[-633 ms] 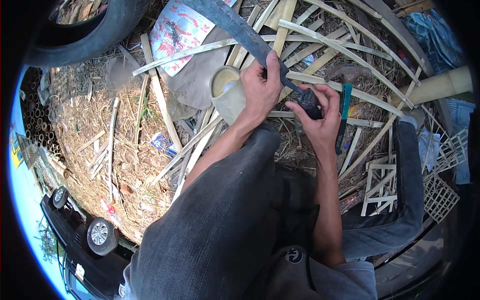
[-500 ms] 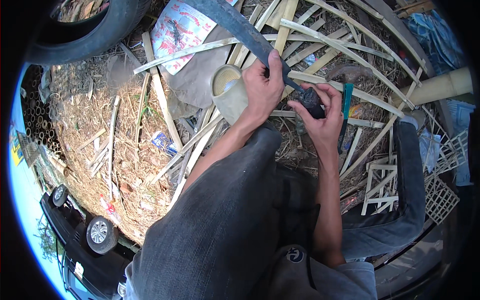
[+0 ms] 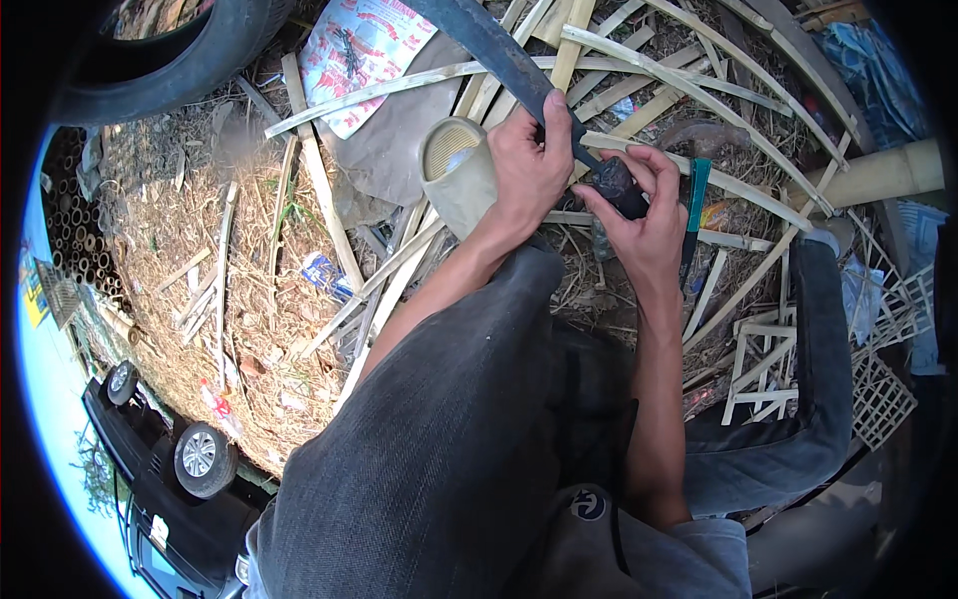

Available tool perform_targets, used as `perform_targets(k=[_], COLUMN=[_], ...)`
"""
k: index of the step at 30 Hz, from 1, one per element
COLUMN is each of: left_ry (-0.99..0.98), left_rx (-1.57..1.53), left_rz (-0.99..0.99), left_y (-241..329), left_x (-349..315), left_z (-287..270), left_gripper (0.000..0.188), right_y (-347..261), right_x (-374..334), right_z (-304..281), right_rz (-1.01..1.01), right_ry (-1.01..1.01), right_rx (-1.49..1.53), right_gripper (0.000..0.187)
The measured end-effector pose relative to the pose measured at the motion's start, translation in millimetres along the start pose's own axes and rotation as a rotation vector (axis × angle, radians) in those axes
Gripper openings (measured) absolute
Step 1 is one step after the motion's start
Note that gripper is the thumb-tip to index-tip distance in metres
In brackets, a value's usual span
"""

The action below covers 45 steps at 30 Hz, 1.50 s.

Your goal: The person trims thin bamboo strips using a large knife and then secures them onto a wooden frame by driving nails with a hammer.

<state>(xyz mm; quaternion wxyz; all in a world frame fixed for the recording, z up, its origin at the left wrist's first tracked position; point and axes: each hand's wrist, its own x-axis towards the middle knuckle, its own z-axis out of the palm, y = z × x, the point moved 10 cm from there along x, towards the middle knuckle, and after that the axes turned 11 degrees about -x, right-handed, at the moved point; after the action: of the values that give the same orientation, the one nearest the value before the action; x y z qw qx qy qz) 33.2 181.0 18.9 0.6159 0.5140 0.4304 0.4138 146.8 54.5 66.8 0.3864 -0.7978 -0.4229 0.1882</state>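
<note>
A long dark machete (image 3: 491,48) slants from the top edge down to the middle of the view. My left hand (image 3: 527,170) is closed round the base of its blade, thumb along the metal. At the lower end, the fingers and thumb of my right hand (image 3: 647,225) grip the black handle (image 3: 621,188), which looks wrapped. Part of the handle is hidden behind those fingers. Just right of that hand lies a dark strip with a green end (image 3: 699,185). A beige clog (image 3: 461,185) is beside my left wrist.
Split bamboo strips (image 3: 679,65) lie crossed over the ground ahead. A thick bamboo pole (image 3: 893,170) and a lattice piece (image 3: 878,399) are at the right. A tyre (image 3: 200,80) rests at the far left, with a dark vehicle (image 3: 170,499) beyond the dry grass.
The machete handle has turned in my right hand, so its end faces more toward me. The blade has shifted slightly to the right at the top. Both hands keep their hold.
</note>
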Motion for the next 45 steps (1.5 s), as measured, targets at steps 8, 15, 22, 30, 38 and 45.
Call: perform_targets(k=[8, 15, 22, 30, 38, 45], left_ry=[-0.106, -0.178, -0.317, -0.094, 0.197, 0.163], left_rx=[0.057, -0.061, -0.112, -0.010, -0.016, -0.197], left_rz=[-0.004, -0.088, -0.111, -0.217, -0.063, -0.113], left_y=[-3.8, -3.3, 17.5, 49.0, 41.6, 30.4], left_x=[-8.3, -15.0, 3.3, 49.6, 34.0, 33.1], left_z=[10.5, 15.2, 14.4, -21.9, -31.0, -16.4], left_gripper=[0.038, 0.042, 0.058, 0.073, 0.064, 0.058], right_y=[-0.2, -6.4, -19.6, -28.6, -16.1, -7.1], right_x=[7.1, 2.3, 1.7, -4.6, -6.4, -4.3], right_z=[0.4, -16.5, -35.5, -36.9, -24.7, -29.3], right_rz=[0.113, 0.031, -0.137, -0.181, -0.079, 0.002], right_ry=[-0.030, 0.040, 0.231, 0.171, 0.085, 0.072], right_rx=[-0.073, -0.479, -0.523, -0.517, -0.541, -0.541], right_gripper=[0.065, 0.045, 0.041, 0.040, 0.039, 0.037])
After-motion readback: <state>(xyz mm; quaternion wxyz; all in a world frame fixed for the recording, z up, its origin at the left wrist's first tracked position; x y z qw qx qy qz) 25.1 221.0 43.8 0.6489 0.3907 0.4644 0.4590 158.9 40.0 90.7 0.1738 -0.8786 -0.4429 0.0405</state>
